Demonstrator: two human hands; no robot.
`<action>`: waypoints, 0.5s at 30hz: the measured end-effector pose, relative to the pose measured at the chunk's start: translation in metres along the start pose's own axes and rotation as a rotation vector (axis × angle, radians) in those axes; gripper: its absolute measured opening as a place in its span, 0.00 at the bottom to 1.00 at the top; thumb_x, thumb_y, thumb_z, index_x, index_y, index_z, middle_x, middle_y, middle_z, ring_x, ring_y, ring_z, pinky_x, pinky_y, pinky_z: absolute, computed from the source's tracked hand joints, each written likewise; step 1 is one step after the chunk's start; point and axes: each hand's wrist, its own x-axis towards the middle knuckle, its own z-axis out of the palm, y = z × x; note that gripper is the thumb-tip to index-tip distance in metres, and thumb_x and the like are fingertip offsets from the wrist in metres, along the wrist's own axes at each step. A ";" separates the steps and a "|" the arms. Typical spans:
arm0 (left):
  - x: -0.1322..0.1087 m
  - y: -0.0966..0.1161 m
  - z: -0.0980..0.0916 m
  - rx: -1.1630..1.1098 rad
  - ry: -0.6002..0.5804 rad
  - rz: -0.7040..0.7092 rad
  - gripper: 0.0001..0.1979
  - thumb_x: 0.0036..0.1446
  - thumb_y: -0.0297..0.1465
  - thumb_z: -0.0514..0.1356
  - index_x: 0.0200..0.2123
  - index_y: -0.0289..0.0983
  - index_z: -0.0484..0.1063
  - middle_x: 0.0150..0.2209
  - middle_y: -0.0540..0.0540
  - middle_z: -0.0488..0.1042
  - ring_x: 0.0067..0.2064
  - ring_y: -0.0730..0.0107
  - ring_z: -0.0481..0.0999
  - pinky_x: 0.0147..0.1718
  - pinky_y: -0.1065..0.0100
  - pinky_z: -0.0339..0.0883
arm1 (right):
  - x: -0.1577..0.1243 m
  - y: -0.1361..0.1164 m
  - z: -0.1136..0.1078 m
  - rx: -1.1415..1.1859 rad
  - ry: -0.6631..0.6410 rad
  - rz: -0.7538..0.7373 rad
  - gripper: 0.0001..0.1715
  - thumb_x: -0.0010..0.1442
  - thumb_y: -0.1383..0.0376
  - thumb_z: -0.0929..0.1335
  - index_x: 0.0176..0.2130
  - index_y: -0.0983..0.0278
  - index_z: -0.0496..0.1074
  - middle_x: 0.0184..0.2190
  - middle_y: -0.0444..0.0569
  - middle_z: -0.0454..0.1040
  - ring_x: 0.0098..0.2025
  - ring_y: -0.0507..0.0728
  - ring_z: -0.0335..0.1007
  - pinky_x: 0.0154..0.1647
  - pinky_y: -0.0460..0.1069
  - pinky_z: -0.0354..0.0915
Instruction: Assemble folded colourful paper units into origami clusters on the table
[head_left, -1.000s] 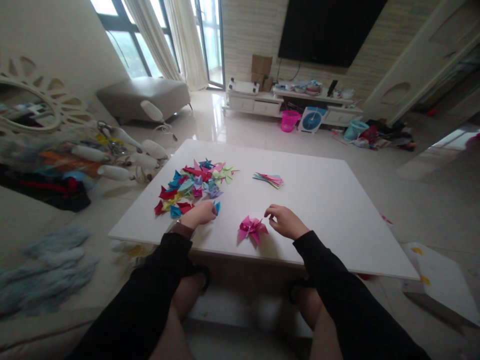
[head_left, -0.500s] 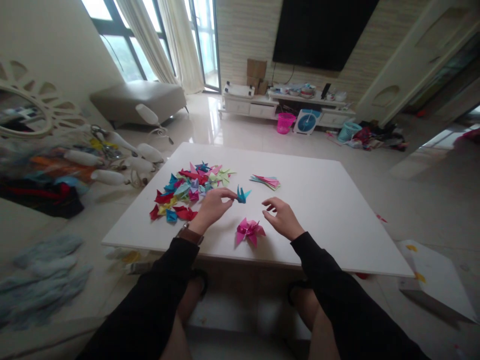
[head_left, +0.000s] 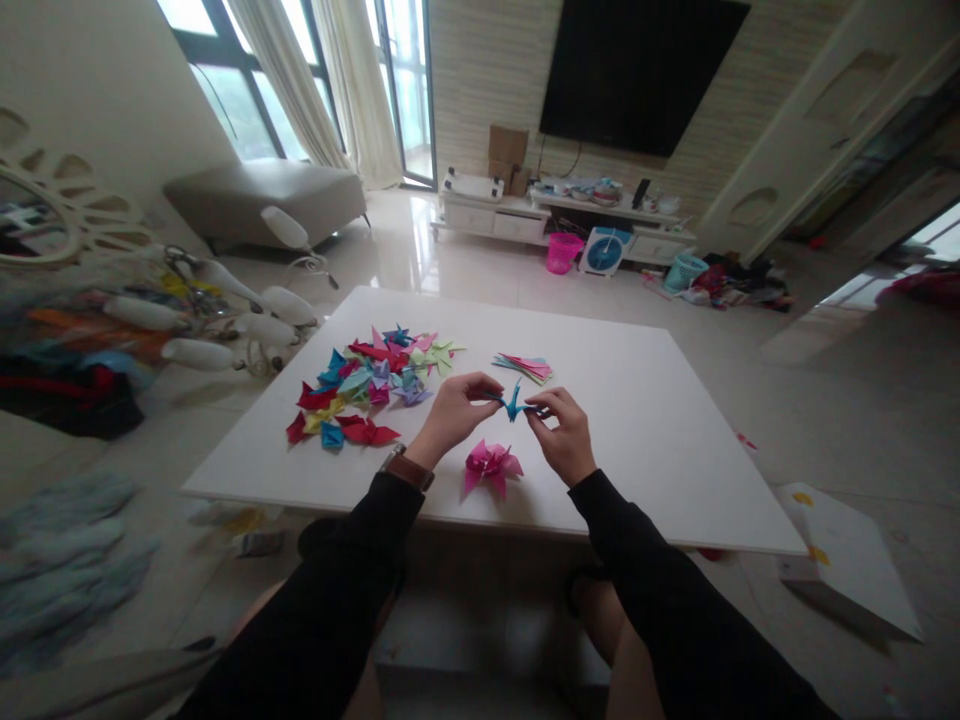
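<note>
Above the white table, my left hand and my right hand both pinch a small teal folded paper piece, one at each end. Just below them a pink folded paper flower lies on the table near its front edge. To the left of my left hand is a pile of several coloured folded paper pieces. A small stack of flat coloured paper sheets lies behind my hands.
A lamp fixture with white bulbs and clutter lie on the floor at the left. A white box lies on the floor at the right. Far back stand a TV cabinet, a pink basket and a grey bench.
My left hand took a teal piece from the pile's edge and carried it right. My right hand rose from beside the pink flower and took hold of its other end.
</note>
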 end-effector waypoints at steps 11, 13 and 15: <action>-0.010 0.012 0.000 0.338 -0.028 0.113 0.05 0.56 0.22 0.65 0.33 0.37 0.80 0.33 0.48 0.81 0.37 0.69 0.79 0.40 0.68 0.73 | -0.003 -0.003 0.003 0.011 -0.038 0.001 0.05 0.61 0.70 0.68 0.36 0.61 0.75 0.33 0.47 0.76 0.35 0.56 0.73 0.34 0.50 0.69; -0.011 0.013 0.001 0.346 -0.047 0.118 0.06 0.56 0.21 0.64 0.34 0.36 0.80 0.32 0.49 0.81 0.35 0.71 0.79 0.38 0.70 0.72 | -0.004 -0.002 0.004 0.020 -0.042 0.012 0.05 0.61 0.70 0.69 0.36 0.61 0.74 0.33 0.46 0.76 0.34 0.55 0.73 0.34 0.50 0.69; -0.012 0.013 0.002 0.366 -0.068 0.137 0.06 0.55 0.21 0.64 0.34 0.36 0.79 0.32 0.49 0.81 0.34 0.72 0.78 0.36 0.71 0.71 | -0.004 -0.002 0.005 0.027 -0.046 0.016 0.04 0.60 0.70 0.69 0.36 0.61 0.74 0.33 0.46 0.75 0.33 0.55 0.73 0.34 0.50 0.69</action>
